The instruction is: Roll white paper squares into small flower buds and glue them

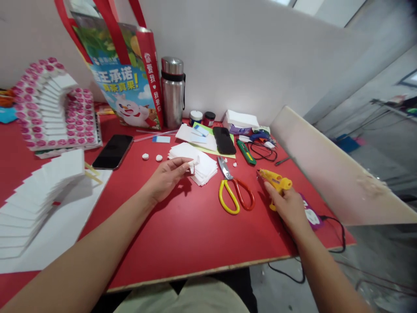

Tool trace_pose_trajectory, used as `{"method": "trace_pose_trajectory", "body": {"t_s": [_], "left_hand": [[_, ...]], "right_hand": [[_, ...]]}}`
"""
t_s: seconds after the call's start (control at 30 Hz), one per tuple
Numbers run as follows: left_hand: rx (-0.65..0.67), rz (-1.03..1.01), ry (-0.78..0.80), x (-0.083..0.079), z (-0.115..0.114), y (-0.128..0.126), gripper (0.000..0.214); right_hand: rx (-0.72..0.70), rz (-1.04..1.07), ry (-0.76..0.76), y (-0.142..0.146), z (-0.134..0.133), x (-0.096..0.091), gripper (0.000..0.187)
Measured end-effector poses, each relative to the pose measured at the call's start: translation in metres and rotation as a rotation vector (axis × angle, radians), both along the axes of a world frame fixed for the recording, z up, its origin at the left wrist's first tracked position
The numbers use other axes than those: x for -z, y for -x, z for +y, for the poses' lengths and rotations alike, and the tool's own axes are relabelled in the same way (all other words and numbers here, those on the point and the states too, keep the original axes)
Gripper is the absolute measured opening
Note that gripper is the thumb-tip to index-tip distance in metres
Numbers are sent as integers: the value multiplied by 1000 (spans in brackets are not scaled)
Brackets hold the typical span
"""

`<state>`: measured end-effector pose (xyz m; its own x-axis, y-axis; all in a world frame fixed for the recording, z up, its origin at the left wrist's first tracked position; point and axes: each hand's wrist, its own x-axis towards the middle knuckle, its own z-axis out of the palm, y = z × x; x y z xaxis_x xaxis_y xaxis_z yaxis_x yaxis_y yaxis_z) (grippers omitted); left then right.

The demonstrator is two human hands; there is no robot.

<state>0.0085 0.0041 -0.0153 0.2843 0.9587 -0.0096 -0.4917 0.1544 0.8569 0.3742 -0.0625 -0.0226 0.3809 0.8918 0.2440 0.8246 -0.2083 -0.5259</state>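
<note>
Left hand (pixel 171 174): we are pinching a white piece (pixel 194 165)
Right hand (pixel 288 206): we are gripping the glue gun (pixel 275 179)
Nozzle (pixel 259 173): straying, we may be burning fingertips (pixel 186 167)

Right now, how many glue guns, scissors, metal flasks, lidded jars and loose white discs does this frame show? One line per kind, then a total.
Glue gun, held in the right hand: 1
Scissors: 1
Metal flask: 1
Lidded jars, a white-lidded jar and a dark-lidded jar: 2
Loose white discs, left disc and right disc: 2
Total: 7
</note>
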Motion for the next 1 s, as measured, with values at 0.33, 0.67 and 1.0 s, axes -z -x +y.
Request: {"method": "trace_pose_trajectory", "body": {"t_s": [0.33,0.67,1.0], "left_hand": [[-12,-22,11,-1,-2,0,35],[-8,-5,3,1,-2,-2,33],[47,-16,-49,4,0,0,23]], "right_hand": [[-50,-412,-164,3,-38,5,77],[-379,-124,-366,126,-55,-71,22],[-582,987,49,198,61,-31,32]]}}
